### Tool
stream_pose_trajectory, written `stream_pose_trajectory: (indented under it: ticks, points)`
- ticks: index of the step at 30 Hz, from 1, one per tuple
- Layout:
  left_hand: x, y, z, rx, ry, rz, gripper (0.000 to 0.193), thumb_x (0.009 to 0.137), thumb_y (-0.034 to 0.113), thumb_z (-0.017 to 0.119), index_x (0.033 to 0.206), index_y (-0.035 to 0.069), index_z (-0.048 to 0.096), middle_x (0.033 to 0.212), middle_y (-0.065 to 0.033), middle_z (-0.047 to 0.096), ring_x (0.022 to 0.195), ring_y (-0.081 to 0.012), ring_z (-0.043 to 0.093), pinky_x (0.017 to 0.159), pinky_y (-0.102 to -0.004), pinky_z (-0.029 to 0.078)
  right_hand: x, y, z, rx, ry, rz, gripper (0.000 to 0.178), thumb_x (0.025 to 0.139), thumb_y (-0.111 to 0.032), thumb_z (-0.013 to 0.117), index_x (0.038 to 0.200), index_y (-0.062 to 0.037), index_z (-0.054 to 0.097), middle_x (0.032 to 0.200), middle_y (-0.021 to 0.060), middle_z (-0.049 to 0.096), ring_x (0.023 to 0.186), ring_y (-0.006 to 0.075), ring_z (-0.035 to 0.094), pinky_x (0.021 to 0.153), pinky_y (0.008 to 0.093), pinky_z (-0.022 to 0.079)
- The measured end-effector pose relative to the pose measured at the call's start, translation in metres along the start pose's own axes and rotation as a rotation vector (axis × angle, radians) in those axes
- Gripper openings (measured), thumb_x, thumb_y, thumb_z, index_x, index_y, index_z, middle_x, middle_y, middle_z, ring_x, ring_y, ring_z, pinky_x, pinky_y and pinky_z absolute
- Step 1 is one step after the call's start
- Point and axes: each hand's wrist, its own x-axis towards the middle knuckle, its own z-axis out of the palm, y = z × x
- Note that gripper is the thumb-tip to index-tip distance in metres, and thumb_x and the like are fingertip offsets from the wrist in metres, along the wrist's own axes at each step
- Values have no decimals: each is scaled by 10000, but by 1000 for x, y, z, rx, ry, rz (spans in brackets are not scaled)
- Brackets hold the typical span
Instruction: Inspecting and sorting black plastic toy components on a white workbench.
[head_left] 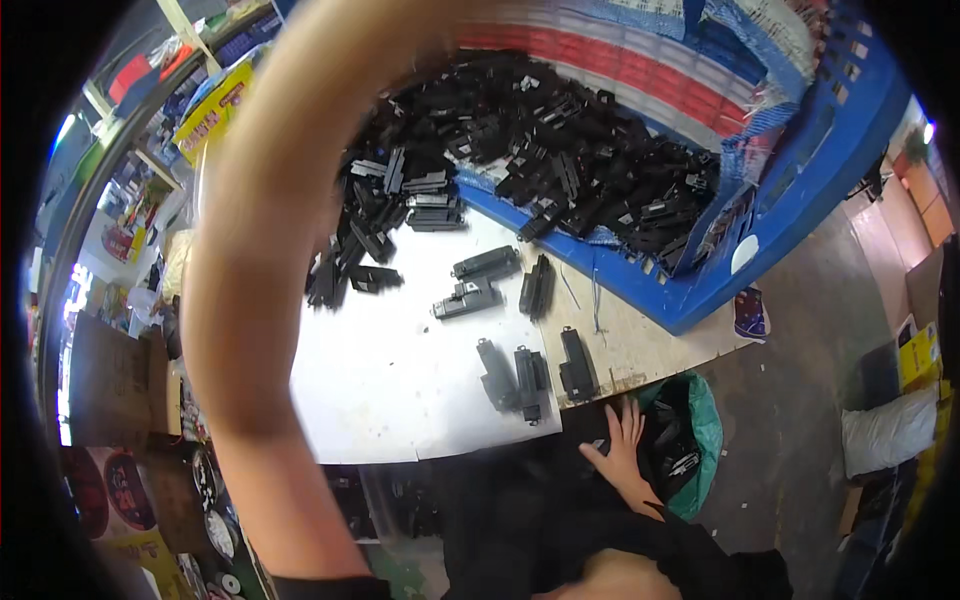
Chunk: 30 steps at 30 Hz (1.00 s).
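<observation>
My left forearm (245,330) rises large and blurred across the left of the view; it runs out past the top edge, so my left hand is not seen. Low on the right, my right hand (624,455) has its fingers spread, beside the table edge and a green bag (708,440) of dark parts. A few long black plastic housings lie on the white tabletop sheet (390,370). Nearest my right hand is one upright housing (576,363), with a second housing (530,382) to its left. Farther back lies another housing (486,263).
A blue plastic crate (660,310) tilts at the table's back right, lined with a striped woven sack (640,75). A big heap of black parts (560,170) spills from it. Shelves stand at left; a white sack (885,435) lies at far right.
</observation>
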Motion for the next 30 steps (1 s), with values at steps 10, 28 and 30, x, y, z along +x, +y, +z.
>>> stream_pose_trajectory:
  ticks: [10, 28, 30]
  points:
    - [-383, 191, -56, -1085, -1221, -839, 328, 855, 158, 549, 1156, 28, 541, 1075, -179, 581, 1008, -347, 550, 864, -393, 454, 6, -8, -37, 23, -498, -301, 606, 740, -403, 695, 1248, -135, 504, 1374, 167, 348, 1288, 354, 306, 1071, 474, 236]
    - [-449, 245, -4, -655, -1011, -592, 379, 773, 222, 666, 1119, 109, 560, 1104, -77, 584, 1029, -276, 556, 876, -399, 446, 22, -25, -91, 892, -569, 268, 533, 744, -192, 728, 1210, -72, 502, 1171, 101, 555, 1110, 201, 518, 969, 332, 368]
    - [-430, 240, -29, -719, -867, -740, 387, 753, 219, 697, 1096, 90, 572, 1069, -80, 598, 997, -263, 572, 851, -379, 456, 35, -36, -94, 1249, -538, 156, 612, 775, -172, 702, 1298, -78, 400, 1194, 147, 511, 1065, 252, 539, 916, 342, 412]
